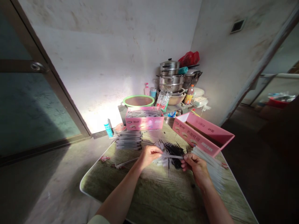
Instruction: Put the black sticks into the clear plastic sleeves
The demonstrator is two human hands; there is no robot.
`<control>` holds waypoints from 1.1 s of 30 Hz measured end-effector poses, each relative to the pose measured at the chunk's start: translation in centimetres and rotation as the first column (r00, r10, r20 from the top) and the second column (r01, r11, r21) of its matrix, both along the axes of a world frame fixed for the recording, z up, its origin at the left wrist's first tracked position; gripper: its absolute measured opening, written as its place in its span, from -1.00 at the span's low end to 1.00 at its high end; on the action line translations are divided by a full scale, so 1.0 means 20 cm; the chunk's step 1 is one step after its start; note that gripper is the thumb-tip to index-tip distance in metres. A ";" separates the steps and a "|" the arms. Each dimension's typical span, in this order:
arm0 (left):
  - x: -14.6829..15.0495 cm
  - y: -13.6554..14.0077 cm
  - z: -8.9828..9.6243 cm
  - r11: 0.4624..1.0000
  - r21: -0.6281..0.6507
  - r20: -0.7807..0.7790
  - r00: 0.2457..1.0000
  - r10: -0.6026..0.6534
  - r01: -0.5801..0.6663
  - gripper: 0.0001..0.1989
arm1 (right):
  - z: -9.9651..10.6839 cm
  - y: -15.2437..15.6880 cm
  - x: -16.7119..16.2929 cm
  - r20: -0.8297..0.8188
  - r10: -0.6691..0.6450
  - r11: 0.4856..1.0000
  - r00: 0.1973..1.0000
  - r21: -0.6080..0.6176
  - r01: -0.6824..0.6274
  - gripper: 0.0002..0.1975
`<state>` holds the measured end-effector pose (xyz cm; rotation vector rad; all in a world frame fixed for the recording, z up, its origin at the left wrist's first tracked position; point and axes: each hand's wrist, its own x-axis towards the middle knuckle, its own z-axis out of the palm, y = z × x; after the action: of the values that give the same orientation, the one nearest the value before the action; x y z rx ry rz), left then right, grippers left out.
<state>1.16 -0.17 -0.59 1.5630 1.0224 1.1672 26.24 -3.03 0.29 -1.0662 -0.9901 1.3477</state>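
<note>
left hand (149,155), right hand (196,166) pinch pale tube (172,156); long axis runs left to right.

On the bench (163,193), a rod (173,156) spans from the left hand (149,154) to the right hand (193,163), with a heap of parts (174,149) around it between the hands, a stack of rods (129,140) behind and left of the left hand, and tubes (211,163) just right of the right hand. Behind the left hand, past the stack, stands a box (144,123) holding rods; behind and right of the right hand stands a second box (198,137). Beyond the first box sits a basin (125,102), pots (170,82) to its right.
</note>
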 end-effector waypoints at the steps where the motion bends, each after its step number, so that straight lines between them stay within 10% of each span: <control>1: 0.00 0.00 0.00 1.000 -0.001 0.002 1.000 -0.004 0.004 -0.75 | 0.00 0.00 0.00 0.000 0.005 1.000 1.000 -0.001 -0.005 -0.67; 33: -0.03 0.02 -0.01 0.999 -0.027 -0.063 0.997 -0.044 0.042 -0.85 | 0.01 0.00 0.03 0.117 0.188 0.978 0.975 -0.119 -0.174 -0.59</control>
<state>0.58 0.16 -0.72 1.6029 1.0363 1.0774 26.82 -3.11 0.46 -1.1776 -1.1417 1.5100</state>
